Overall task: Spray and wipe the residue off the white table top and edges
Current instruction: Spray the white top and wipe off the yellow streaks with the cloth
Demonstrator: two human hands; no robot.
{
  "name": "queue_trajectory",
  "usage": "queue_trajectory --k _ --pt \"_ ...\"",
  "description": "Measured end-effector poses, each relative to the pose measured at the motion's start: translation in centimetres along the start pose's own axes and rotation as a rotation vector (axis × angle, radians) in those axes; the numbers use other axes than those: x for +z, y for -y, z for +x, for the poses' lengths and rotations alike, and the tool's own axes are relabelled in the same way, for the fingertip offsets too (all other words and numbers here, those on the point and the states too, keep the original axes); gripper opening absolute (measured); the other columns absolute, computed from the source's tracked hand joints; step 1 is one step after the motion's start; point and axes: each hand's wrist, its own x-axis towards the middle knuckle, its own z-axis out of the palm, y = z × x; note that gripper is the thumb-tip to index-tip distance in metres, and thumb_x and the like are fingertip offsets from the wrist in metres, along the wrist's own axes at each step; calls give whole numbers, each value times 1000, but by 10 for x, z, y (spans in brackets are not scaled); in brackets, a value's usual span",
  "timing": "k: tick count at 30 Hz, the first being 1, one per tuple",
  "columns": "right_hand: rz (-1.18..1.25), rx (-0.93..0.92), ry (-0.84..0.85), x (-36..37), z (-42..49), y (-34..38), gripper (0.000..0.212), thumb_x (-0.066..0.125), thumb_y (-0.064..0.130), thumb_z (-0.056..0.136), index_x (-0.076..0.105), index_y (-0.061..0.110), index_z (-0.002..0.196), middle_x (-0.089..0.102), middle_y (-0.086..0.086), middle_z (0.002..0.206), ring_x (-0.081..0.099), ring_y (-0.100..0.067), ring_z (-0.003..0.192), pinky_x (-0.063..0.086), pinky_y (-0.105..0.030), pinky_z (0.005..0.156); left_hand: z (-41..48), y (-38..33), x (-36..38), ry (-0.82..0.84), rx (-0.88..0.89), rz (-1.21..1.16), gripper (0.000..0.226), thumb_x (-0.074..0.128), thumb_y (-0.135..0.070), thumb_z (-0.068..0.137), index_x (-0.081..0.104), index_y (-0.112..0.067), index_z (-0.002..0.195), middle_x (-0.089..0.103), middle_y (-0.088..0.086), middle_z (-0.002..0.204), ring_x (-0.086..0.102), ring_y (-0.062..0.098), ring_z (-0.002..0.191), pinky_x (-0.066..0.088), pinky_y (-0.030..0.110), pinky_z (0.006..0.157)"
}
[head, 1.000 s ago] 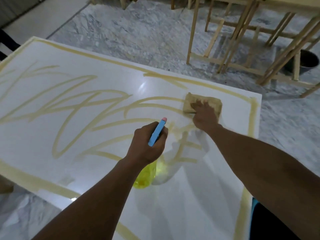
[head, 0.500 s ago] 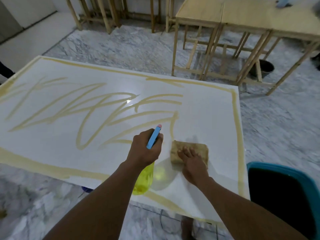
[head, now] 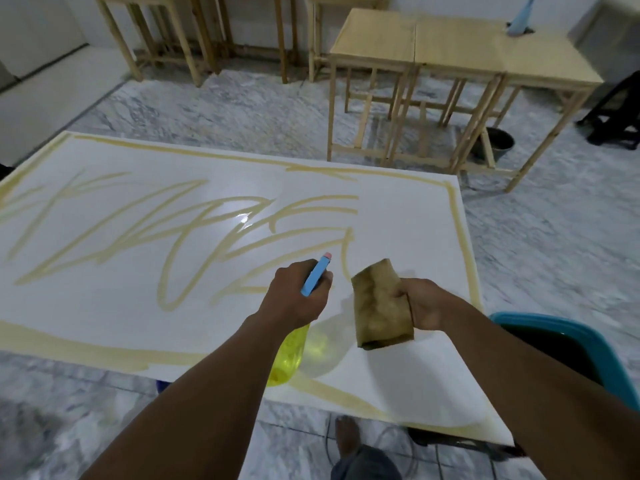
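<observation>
The white table top [head: 398, 220] fills the middle of the view, streaked with yellowish residue [head: 180, 251] in loops across its left and centre and along its edges. My left hand [head: 294, 299] grips a yellow spray bottle [head: 289, 358] with a blue trigger head, held over the near right part of the table. My right hand [head: 424, 304] holds a stained brownish cloth [head: 379, 304] lifted off the surface, hanging down beside the bottle. The area around the cloth looks wiped white.
A teal tub [head: 575, 344] with dark contents stands at the table's right end. Wooden tables [head: 460, 53] and frames stand behind on the marble floor, with a dark bucket [head: 498, 142] under them. My foot [head: 348, 434] shows below the near edge.
My right hand wiped the cloth from the far right of the table toward me, then lifted it off the surface. The left hand kept the bottle in place. The view pulled back.
</observation>
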Motion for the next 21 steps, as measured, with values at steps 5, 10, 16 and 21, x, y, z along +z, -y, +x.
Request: queue_trajectory --k 5,10,16,21 --pt "-230 -19 -152 -8 57 86 28 49 -4 89 56 -5 116 62 -19 104 62 -34 92 53 -40 74 36 -7 -6 70 -28 -30 28 57 -30 101 63 -8 85 59 2 64 70 26 49 66 42 60" --pt "-530 -164 -251 -13 149 208 20 45 5 93 55 2 110 55 -16 102 55 -29 89 42 -39 70 92 -10 -12 61 -80 24 30 55 -31 103 61 -11 81 60 1 62 71 21 48 59 27 53" --pt "-1135 -396 -344 3 237 292 39 41 11 100 51 4 137 51 -19 139 51 -35 125 42 -36 96 149 -13 -10 30 -92 -45 31 58 -29 102 59 -3 85 54 2 62 71 35 57 64 43 55" --pt "-1345 -412 -271 24 299 233 39 46 18 99 52 13 138 50 -14 144 48 -34 131 40 -41 104 169 -5 -10 13 -115 -59 30 58 -29 103 61 -3 86 56 2 63 70 36 58 64 41 56"
